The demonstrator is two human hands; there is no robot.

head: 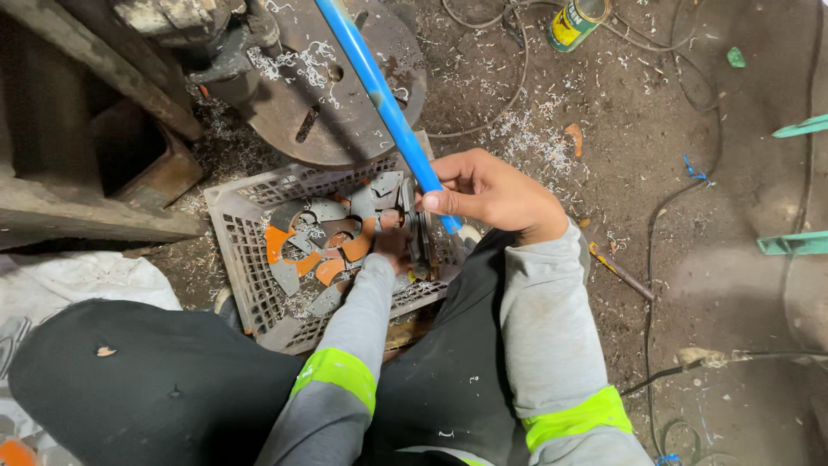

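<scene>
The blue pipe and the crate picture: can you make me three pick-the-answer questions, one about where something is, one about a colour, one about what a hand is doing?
1. Where do the flat metal pieces lie?
A. in the grey crate
B. on a shelf
C. in a bucket

2. What colour is the pipe?
A. red
B. blue
C. white

3. What is the right hand doing?
A. resting flat on the floor
B. gripping the pipe
C. holding a cup

Answers: 1 A, they sit inside its slotted walls. 2 B, it is bright blue along its length. 3 B, the fingers close around it.
</scene>
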